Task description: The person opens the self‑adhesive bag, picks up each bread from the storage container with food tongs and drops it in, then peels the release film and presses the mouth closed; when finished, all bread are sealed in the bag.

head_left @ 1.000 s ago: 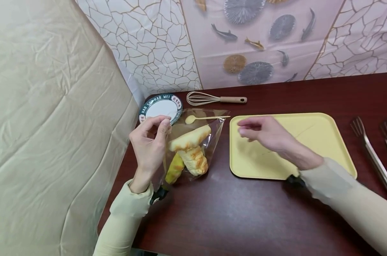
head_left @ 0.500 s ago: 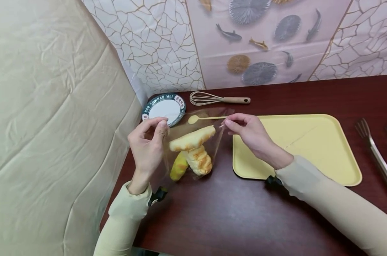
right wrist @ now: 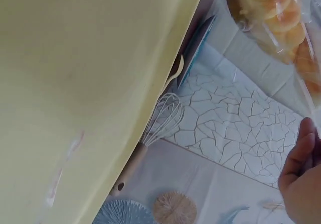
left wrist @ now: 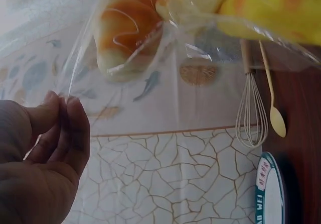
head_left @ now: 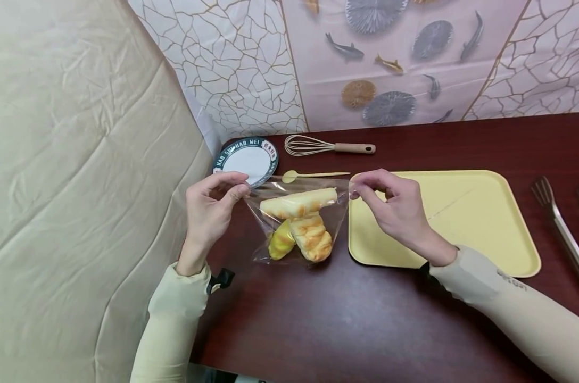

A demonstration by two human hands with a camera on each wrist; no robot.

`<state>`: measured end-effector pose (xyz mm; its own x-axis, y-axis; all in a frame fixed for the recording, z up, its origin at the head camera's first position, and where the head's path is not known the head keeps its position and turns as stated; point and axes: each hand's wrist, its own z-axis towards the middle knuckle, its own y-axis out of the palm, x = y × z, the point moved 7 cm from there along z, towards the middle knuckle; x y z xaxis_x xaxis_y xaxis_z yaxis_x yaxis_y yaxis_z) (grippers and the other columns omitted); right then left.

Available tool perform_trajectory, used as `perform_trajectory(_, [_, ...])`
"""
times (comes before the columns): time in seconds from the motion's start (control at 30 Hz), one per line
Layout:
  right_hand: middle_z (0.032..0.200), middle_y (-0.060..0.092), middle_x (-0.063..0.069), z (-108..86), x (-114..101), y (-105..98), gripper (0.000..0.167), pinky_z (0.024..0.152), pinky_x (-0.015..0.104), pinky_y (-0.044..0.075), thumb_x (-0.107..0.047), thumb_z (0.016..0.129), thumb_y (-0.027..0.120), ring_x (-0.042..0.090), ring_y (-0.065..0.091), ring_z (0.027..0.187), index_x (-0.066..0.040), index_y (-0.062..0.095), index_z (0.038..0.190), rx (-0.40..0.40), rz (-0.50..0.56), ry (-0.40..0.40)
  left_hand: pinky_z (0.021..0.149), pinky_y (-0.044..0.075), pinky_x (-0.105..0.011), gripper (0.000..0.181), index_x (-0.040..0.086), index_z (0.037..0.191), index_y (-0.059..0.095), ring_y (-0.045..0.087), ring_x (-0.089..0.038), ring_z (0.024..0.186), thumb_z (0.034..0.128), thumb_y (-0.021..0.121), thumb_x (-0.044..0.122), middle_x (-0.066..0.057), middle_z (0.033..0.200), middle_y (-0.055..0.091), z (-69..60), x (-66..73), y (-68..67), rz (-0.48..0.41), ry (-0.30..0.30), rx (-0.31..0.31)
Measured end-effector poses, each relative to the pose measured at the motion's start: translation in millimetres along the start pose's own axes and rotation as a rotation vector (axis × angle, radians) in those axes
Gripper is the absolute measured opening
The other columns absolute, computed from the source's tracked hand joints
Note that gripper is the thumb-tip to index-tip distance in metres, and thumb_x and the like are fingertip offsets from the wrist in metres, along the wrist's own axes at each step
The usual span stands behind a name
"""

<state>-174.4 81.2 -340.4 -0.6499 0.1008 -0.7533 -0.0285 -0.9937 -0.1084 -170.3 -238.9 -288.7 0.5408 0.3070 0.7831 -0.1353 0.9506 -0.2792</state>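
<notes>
A clear plastic bag (head_left: 333,218) hangs spread between the two hands. My left hand (head_left: 208,215) pinches its upper left corner between thumb and fingers. At the upper right corner, my right hand (head_left: 397,213) pinches the film the same way. Three bread pieces show inside: a long pale roll (head_left: 299,203) across the top, a browned braided bun (head_left: 312,238) below it, and a yellow piece (head_left: 282,241) at lower left. The left wrist view shows the pinching left hand (left wrist: 45,158) under the roll (left wrist: 130,33); the right wrist view shows the right hand (right wrist: 303,174) at its edge.
A yellow tray (head_left: 486,234) lies right of the bag, with a thin clear strip (head_left: 451,203) on it. Behind are a round green-rimmed plate (head_left: 251,142), a whisk (head_left: 330,147) and a small yellow spoon (head_left: 313,174). Metal tongs (head_left: 564,234) lie far right.
My right hand has come left from over the tray and taken hold of the bag's right corner. The bag is now stretched flat between both hands, its bread shifted slightly right.
</notes>
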Motion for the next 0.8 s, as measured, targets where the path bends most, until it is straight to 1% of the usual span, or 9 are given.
perform_trajectory(0.07, [0.093, 0.077, -0.019, -0.3, -2.9, -2.2, 0.018, 0.072, 0.012, 0.052, 0.023, 0.088, 0.07, -0.004, 0.073, 0.081, 0.01, 0.079, 0.097, -0.004, 0.019, -0.069, 0.074, 0.059, -0.017, 0.016, -0.015, 0.104, 0.077, 0.071, -0.002, 0.075, 0.0887, 0.078, -0.015, 0.016, 0.088, 0.077, 1.9, -3.6, -0.9, -0.015, 0.005, -0.03])
perform_trajectory(0.17, [0.093, 0.078, -0.019, 0.2, -6.0, -5.0, 0.023, 0.077, 0.012, 0.054, 0.026, 0.086, 0.069, -0.003, 0.073, 0.084, 0.01, 0.081, 0.097, -0.02, 0.051, -0.131, 0.075, 0.06, -0.018, 0.011, -0.014, 0.1, 0.078, 0.073, -0.004, 0.079, 0.0893, 0.079, -0.012, 0.012, 0.089, 0.079, 4.3, -8.2, -1.8, -0.044, 0.026, -0.058])
perform_trajectory(0.23, [0.093, 0.078, -0.018, 0.4, -7.0, -7.1, 0.024, 0.079, 0.013, 0.055, 0.026, 0.085, 0.068, -0.003, 0.074, 0.085, 0.009, 0.081, 0.096, -0.03, 0.06, -0.155, 0.077, 0.059, -0.019, 0.008, -0.011, 0.097, 0.08, 0.073, -0.006, 0.083, 0.0902, 0.081, -0.007, 0.008, 0.09, 0.08, 5.6, -9.7, -2.3, -0.046, 0.054, -0.072])
perform_trajectory(0.3, [0.093, 0.079, -0.017, 0.1, -7.4, -9.5, 0.025, 0.079, 0.013, 0.055, 0.026, 0.085, 0.068, -0.002, 0.075, 0.087, 0.008, 0.082, 0.096, -0.038, 0.065, -0.174, 0.077, 0.058, -0.02, 0.003, -0.008, 0.094, 0.081, 0.073, -0.007, 0.086, 0.0906, 0.081, -0.007, 0.004, 0.091, 0.081, 6.4, -9.4, -2.2, -0.045, 0.085, -0.086])
perform_trajectory(0.4, [0.094, 0.08, -0.015, -0.5, -6.9, -13.0, 0.026, 0.076, 0.011, 0.051, 0.025, 0.086, 0.068, -0.001, 0.075, 0.088, 0.007, 0.082, 0.097, -0.054, 0.064, -0.202, 0.08, 0.057, -0.022, 0.007, -0.006, 0.089, 0.082, 0.073, -0.008, 0.09, 0.0912, 0.078, -0.011, 0.006, 0.093, 0.081, 7.0, -7.4, -0.8, -0.039, 0.141, -0.114])
perform_trajectory(0.47, [0.094, 0.082, -0.011, -0.8, -5.5, -15.6, 0.027, 0.072, 0.011, 0.048, 0.026, 0.086, 0.068, -0.001, 0.076, 0.088, 0.006, 0.083, 0.096, -0.062, 0.079, -0.212, 0.081, 0.056, -0.022, 0.013, -0.008, 0.086, 0.081, 0.073, -0.009, 0.09, 0.0895, 0.074, -0.018, 0.012, 0.095, 0.08, 7.2, -5.0, 0.9, -0.052, 0.173, -0.135])
perform_trajectory(0.57, [0.096, 0.083, -0.005, -1.1, -3.3, -19.0, 0.028, 0.072, 0.011, 0.049, 0.025, 0.085, 0.069, 0.001, 0.076, 0.09, 0.004, 0.084, 0.095, -0.074, 0.13, -0.208, 0.085, 0.055, -0.023, 0.016, -0.009, 0.083, 0.079, 0.073, -0.008, 0.089, 0.0884, 0.071, -0.022, 0.017, 0.096, 0.079, 7.1, -1.1, 3.2, -0.078, 0.21, -0.164])
perform_trajectory(0.67, [0.099, 0.084, -0.002, -1.1, -1.2, -21.2, 0.029, 0.078, 0.014, 0.055, 0.026, 0.084, 0.07, 0.004, 0.077, 0.092, 0.003, 0.085, 0.095, -0.087, 0.196, -0.189, 0.084, 0.054, -0.023, 0.021, -0.008, 0.081, 0.079, 0.073, -0.009, 0.087, 0.088, 0.068, -0.024, 0.015, 0.096, 0.079, 6.8, 2.8, 4.4, -0.108, 0.238, -0.185])
perform_trajectory(0.8, [0.101, 0.084, -0.003, -1.1, -0.5, -22.2, 0.029, 0.083, 0.016, 0.058, 0.029, 0.084, 0.067, 0.006, 0.078, 0.094, 0.007, 0.083, 0.094, -0.11, 0.249, -0.175, 0.081, 0.056, -0.022, 0.028, -0.006, 0.08, 0.08, 0.072, -0.011, 0.087, 0.0876, 0.061, -0.025, 0.007, 0.094, 0.08, 5.7, 7.4, 5.8, -0.117, 0.273, -0.221])
